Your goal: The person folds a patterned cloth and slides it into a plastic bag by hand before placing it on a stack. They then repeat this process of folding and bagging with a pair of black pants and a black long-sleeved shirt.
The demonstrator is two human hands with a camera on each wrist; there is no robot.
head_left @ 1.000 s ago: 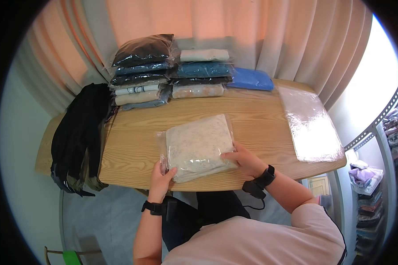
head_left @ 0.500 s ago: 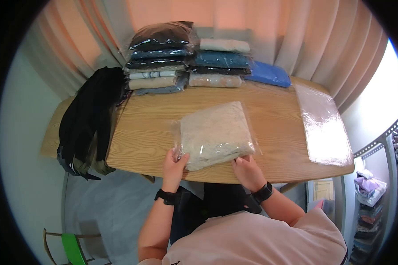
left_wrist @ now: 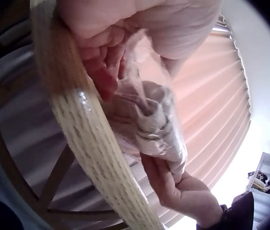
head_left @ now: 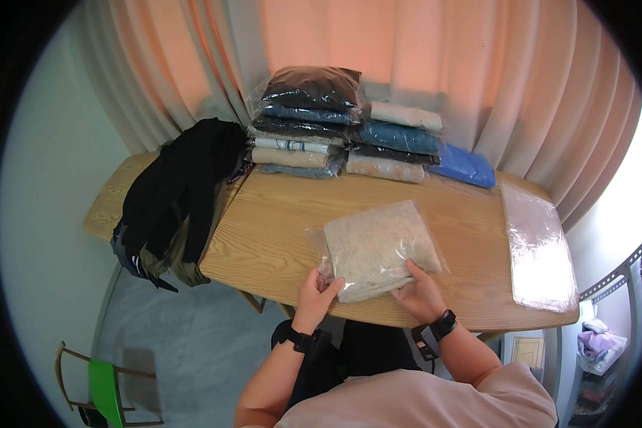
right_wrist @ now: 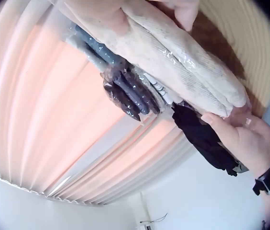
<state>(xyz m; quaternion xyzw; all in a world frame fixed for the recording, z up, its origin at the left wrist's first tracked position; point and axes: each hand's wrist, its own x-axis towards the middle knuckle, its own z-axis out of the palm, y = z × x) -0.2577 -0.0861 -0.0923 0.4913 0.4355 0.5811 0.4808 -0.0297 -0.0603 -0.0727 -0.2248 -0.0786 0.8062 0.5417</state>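
A folded cream garment in a clear plastic bag [head_left: 378,246] lies at the front of the wooden table [head_left: 264,246], its near edge tipped up in both hands. At its left near corner the left hand [head_left: 315,299] grips the loose plastic, thumb on top. The right hand [head_left: 419,294] holds the near right edge, thumb above and fingers beneath. In the left wrist view, the bag's crinkled end [left_wrist: 142,98] sits by the left fingers, with the right hand [left_wrist: 182,191] beyond. The right wrist view shows the garment's folded edge [right_wrist: 187,67] stretched between both hands.
Two stacks of bagged clothes [head_left: 299,132] stand at the back, with a blue package [head_left: 464,165] beside them. Dark clothes [head_left: 185,192] hang over the table's left end. Flat clear plastic bags [head_left: 542,250] lie on the right. A chair [head_left: 105,389] stands on the floor at left.
The right hand shifts from the bag's right side to under its near edge, then its thumb comes over the top. The left hand keeps its corner. The head view has swung left.
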